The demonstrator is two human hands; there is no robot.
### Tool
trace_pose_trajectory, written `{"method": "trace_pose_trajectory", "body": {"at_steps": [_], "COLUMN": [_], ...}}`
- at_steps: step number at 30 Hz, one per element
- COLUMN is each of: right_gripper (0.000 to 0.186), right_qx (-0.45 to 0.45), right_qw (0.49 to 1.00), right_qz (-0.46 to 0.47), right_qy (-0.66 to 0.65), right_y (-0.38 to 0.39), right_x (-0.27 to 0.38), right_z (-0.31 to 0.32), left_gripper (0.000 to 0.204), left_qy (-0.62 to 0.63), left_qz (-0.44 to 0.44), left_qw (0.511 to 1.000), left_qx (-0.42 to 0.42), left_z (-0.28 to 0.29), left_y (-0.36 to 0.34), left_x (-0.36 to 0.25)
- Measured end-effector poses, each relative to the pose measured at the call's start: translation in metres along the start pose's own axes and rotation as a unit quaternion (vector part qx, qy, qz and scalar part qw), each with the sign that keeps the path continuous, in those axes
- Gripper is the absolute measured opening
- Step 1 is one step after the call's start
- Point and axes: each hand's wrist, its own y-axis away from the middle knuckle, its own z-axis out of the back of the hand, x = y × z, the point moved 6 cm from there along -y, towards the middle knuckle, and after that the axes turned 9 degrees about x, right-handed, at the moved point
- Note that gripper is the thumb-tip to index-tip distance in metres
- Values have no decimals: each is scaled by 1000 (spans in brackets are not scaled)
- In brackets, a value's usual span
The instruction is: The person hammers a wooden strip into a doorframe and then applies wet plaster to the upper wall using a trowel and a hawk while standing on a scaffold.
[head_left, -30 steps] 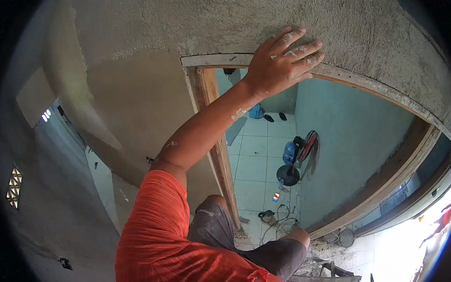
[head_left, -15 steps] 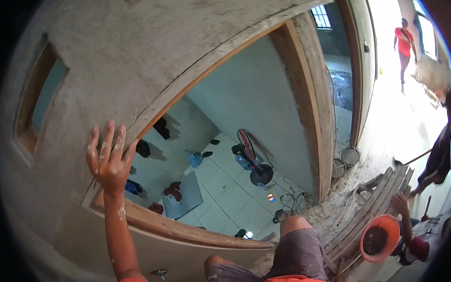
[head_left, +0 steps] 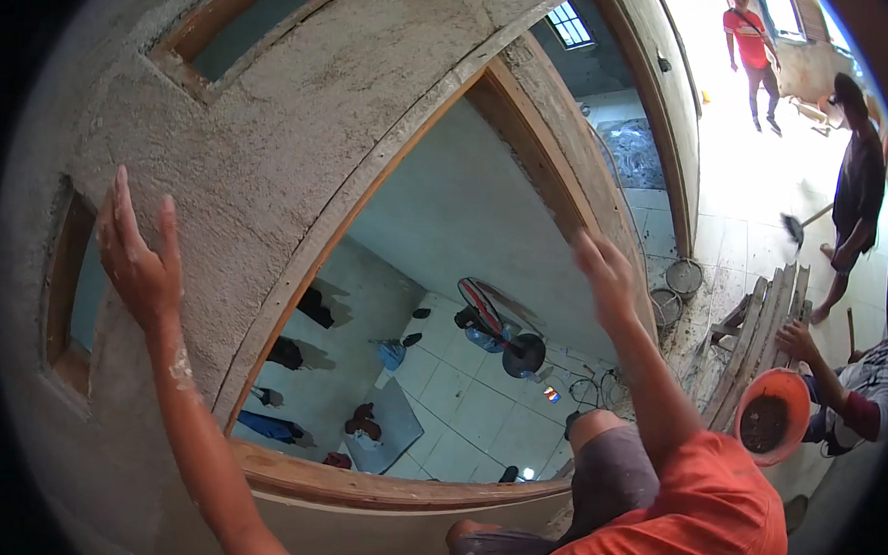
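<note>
My left hand (head_left: 141, 257) is raised with fingers stretched out and holds nothing. It is in front of the rough grey plastered wall (head_left: 373, 70), beside a small wood-framed opening (head_left: 60, 293); whether it touches the wall I cannot tell. My right hand (head_left: 606, 268) reaches up to the wooden post (head_left: 531, 153) of a large framed opening. Its fingers are blurred and overlap the post's edge, so their grip cannot be made out. Below my arms runs the opening's wooden bottom rail (head_left: 359, 482), with my knees close to it.
Through the opening are a standing fan (head_left: 482, 303), a grey mat (head_left: 390, 437) and dark clothes. At right, a person holds an orange bucket (head_left: 799, 412) of dark material near stacked planks (head_left: 755, 328). Another has a broom (head_left: 793, 228); a third in red (head_left: 750, 48) stands farther off.
My left hand has lifted off its place beside the frame, up and left. My right arm has come into view, reaching to the post. The view has shifted; the person in red is nearer.
</note>
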Motion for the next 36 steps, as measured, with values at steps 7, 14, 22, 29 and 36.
{"method": "trace_pose_trajectory", "body": {"at_steps": [7,14,22,29,36], "right_gripper": [57,58,27,30,39], "right_qx": [154,96,64,50,-2], "right_qw": [887,920,874,913,919], "right_qz": [0,-76,-192,-155,-147], "right_qy": [-435,-372,-443,-374,-366], "right_y": [-134,-146,-171,-165,-193], "right_x": [135,144,145,149,146], "right_z": [-207,-224,-236,-236,-242], "left_gripper": [63,66,68,67,66], "left_qy": [-27,-73,-107,-110,-105], "left_qz": [61,84,104,103,95], "left_qw": [997,993,987,987,989], "left_qx": [34,50,61,60,51], "left_z": [-5,-5,-8,-7,-6], "left_y": [-2,2,0,5,1], "left_x": [-4,2,1,1,-2]}}
